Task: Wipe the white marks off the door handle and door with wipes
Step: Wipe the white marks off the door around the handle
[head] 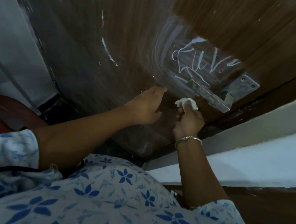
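Note:
A dark brown wooden door fills the upper view. White scribbled marks and smeared white streaks cover it above a metal door handle with a screwed plate. My right hand, with a silver bangle on the wrist, grips a crumpled white wipe just below the handle's left end. My left hand rests flat against the door with straight fingers, to the left of the wipe.
More white strokes mark the door further left. A dark door frame and a pale wall run along the right. A grey wall stands at the left. My blue-flowered sleeves fill the bottom.

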